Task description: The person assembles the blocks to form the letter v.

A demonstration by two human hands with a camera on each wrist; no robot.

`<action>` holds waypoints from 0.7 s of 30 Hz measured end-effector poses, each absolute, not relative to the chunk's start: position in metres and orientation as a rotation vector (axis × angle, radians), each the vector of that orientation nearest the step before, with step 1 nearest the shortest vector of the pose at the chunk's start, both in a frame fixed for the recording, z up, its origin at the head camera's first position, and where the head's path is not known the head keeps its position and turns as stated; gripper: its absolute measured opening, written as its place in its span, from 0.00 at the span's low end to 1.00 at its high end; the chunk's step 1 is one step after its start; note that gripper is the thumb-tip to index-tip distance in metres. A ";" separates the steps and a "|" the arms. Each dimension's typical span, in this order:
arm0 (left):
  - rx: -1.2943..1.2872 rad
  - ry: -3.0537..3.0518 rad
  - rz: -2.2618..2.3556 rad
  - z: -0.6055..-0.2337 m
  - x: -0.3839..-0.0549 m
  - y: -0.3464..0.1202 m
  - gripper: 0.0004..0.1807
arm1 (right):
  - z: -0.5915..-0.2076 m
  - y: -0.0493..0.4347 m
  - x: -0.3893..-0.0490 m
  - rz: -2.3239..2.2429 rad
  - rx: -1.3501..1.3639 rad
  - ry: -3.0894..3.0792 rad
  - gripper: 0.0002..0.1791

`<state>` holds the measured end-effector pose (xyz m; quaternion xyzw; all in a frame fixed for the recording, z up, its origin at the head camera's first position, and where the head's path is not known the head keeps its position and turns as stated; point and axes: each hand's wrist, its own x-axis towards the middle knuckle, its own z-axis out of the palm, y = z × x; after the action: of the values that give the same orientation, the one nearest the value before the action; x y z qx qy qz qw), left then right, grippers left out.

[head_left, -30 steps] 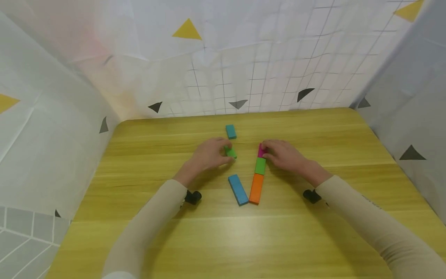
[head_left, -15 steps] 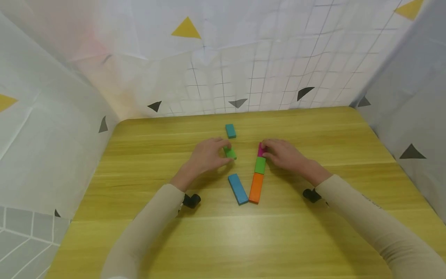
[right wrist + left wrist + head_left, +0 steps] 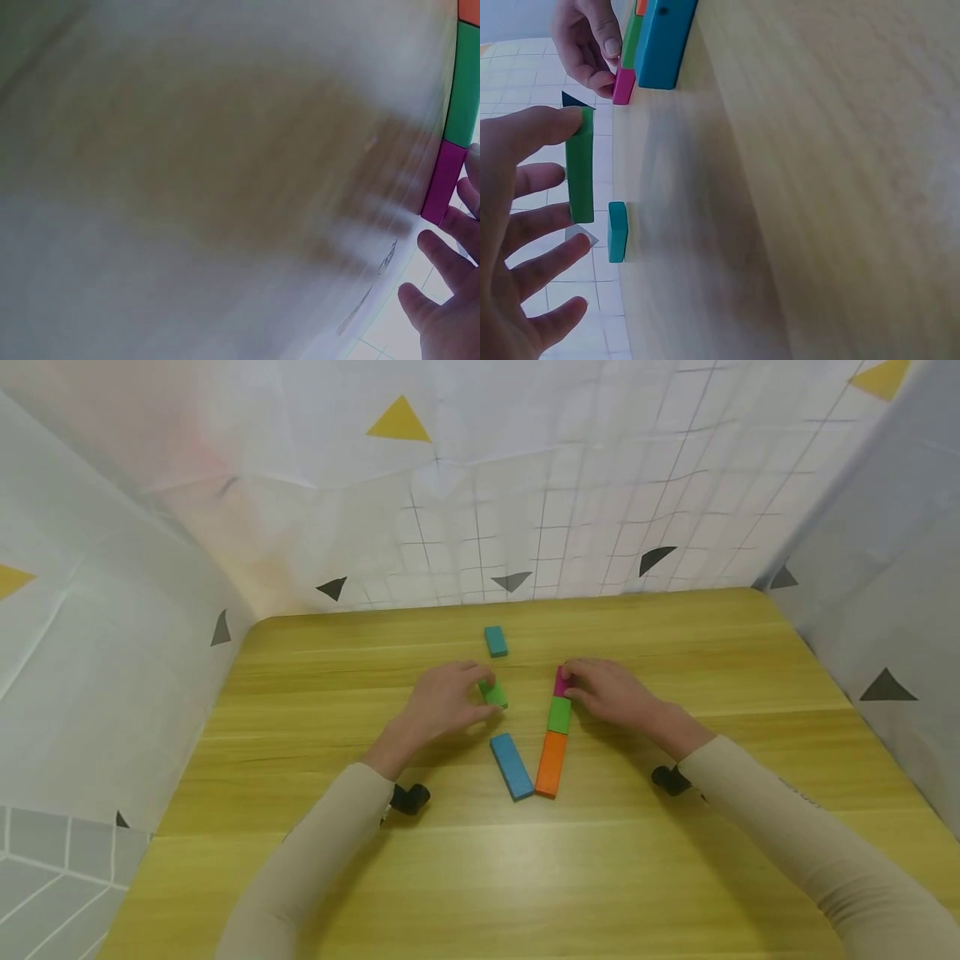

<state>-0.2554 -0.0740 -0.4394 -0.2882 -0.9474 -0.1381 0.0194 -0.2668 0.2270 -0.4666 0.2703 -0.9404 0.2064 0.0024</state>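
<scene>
My left hand (image 3: pixel 442 700) pinches a light green block (image 3: pixel 493 694) by its two ends; in the left wrist view this green block (image 3: pixel 582 169) sits between thumb and a finger, the other fingers spread. To the right, my right hand (image 3: pixel 611 693) holds a magenta block (image 3: pixel 560 684) between thumb and fingertips. That block is the far end of a row, followed by a second green block (image 3: pixel 559 716) and a longer orange block (image 3: pixel 551 764). A long blue block (image 3: pixel 512 767) slants beside the row, its near end close to the orange one.
A small teal block (image 3: pixel 496 642) lies alone beyond my left hand. The wooden table (image 3: pixel 480 877) ends at a white sheet wall (image 3: pixel 480 527) with grid lines and triangles. More sheets stand on the left and right sides.
My left hand has drawn the green block slightly nearer to me, away from the teal block. The right hand and the row have stayed in place.
</scene>
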 end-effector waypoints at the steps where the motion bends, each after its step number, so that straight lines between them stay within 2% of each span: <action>1: -0.894 -2.938 -0.435 -0.440 -0.255 -0.074 0.20 | -0.466 0.227 -0.267 0.646 0.845 -2.949 0.09; 21: -0.891 -2.962 -0.434 -0.446 -0.248 -0.077 0.20 | -0.468 0.227 -0.268 0.653 0.841 -2.974 0.10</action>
<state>-0.2482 -0.0765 -0.4462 -0.2853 -0.9483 -0.1390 0.0091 -0.2680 0.2272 -0.4683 0.2663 -0.9414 0.2068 -0.0087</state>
